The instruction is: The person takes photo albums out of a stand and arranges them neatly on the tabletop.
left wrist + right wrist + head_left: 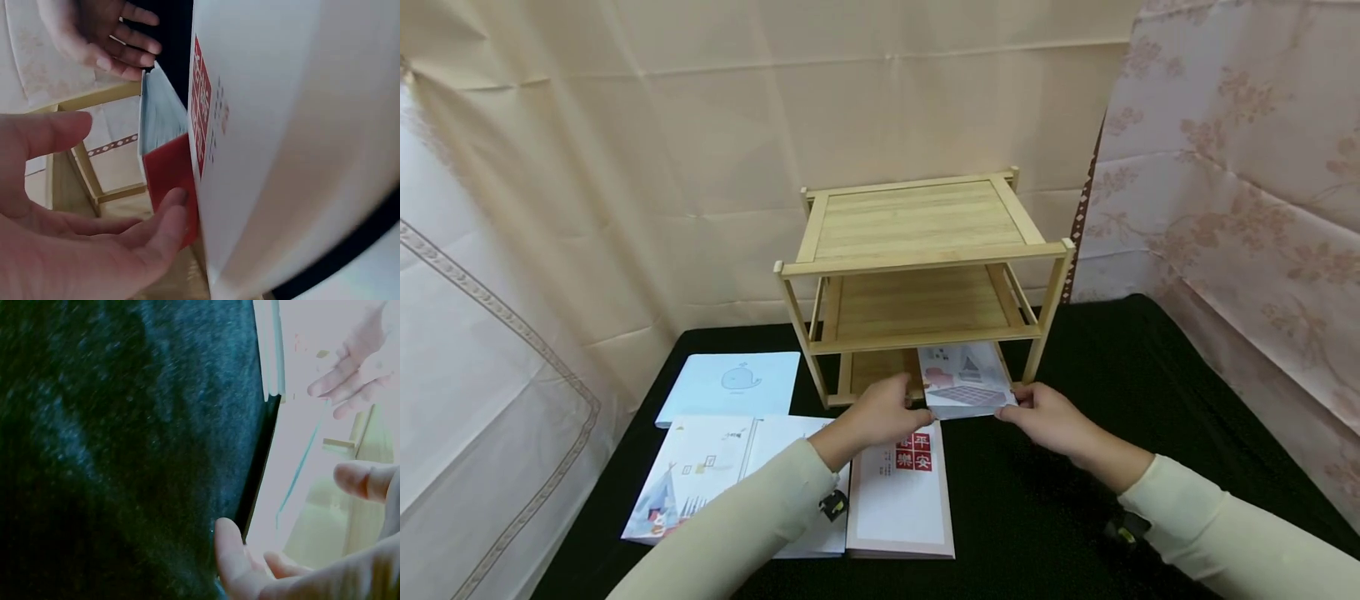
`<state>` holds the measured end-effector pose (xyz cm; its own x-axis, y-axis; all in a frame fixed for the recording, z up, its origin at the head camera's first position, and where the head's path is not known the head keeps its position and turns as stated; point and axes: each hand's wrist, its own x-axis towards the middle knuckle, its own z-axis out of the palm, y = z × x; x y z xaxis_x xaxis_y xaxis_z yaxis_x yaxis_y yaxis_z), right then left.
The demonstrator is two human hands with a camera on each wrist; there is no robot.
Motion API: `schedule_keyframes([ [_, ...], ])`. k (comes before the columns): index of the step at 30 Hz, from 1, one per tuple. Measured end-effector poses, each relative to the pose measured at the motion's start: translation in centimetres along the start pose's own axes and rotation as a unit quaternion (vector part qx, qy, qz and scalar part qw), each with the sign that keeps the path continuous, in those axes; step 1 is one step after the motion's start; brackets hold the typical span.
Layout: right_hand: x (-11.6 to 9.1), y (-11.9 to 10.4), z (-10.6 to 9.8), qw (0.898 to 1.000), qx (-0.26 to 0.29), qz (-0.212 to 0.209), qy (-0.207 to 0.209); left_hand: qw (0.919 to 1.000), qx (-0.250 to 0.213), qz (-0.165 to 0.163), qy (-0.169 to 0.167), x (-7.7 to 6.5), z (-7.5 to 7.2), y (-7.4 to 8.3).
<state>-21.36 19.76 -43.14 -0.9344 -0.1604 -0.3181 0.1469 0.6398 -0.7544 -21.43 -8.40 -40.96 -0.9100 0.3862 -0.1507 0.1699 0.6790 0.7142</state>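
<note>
A thick book [967,379] with a pale illustrated cover lies on the bottom tier of a wooden three-tier rack [917,221], its near end at the front edge. My left hand [880,415] is at its left side; in the left wrist view a fingertip touches the book's red spine [170,172], while the thumb stands off it. By the near right corner is my right hand [1051,421], its fingers loosely bent and its thumb away from the book in the right wrist view. A white book [902,508] with red square lettering lies just in front, below my left hand.
Left of the white book lies a wide white book [700,467] with a tent drawing. Behind that is a light blue book [730,383] with a whale. A black cloth [1120,367] covers the table. Curtains [737,108] hang behind and at both sides.
</note>
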Motion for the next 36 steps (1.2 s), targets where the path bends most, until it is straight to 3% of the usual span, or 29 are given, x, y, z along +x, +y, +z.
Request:
schedule_keyframes([
  [6, 0.6, -0.1, -0.7, 0.991, 0.104, 0.069, -0.042, 0.9937, -0.102, -0.045, 0.004, 1.2, 0.4, 0.0],
  [10, 1.0, 0.1, -1.0, 0.981, 0.164, 0.087, -0.061, 0.9885, -0.132, -0.072, 0.008, 1.8, 0.8, 0.1],
  [14, 1.4, 0.7, -1.5, 0.975, 0.191, 0.100, -0.060, 0.9852, -0.150, -0.082, 0.004, 2.5, 1.1, 0.3],
  [28, 2.3, 1.5, -1.8, 0.953, 0.276, 0.105, -0.071, 0.9820, -0.170, -0.081, 0.014, 3.9, 1.5, 0.4],
  [36, 2.9, 1.6, -1.2, 0.949, 0.289, 0.113, -0.056, 0.9841, -0.156, -0.084, 0.016, 4.2, 1.5, 0.2],
])
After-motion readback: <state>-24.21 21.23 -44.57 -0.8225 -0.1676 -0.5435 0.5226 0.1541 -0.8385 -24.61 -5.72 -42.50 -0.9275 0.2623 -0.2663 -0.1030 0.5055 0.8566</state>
